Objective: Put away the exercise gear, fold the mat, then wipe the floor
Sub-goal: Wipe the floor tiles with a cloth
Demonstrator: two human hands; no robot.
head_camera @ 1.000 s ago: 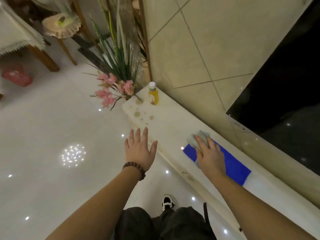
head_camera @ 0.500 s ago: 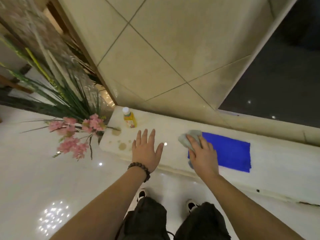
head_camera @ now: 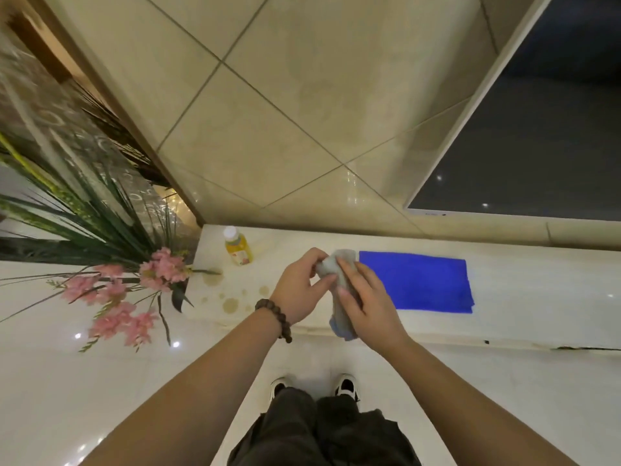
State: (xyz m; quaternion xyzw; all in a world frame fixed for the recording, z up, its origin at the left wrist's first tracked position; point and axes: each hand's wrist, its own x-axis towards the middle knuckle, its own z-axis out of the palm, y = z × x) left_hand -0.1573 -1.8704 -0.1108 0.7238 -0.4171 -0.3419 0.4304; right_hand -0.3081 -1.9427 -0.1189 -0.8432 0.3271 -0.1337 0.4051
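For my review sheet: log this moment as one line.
both hands: left hand and right hand grip grey cloth | ledge: brown spill spots, bottle, blue cloth

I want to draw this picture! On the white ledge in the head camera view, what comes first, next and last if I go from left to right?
Pink flowers → brownish spill spots → yellow juice bottle → left hand → grey cloth held in both hands → right hand → blue cloth lying flat.
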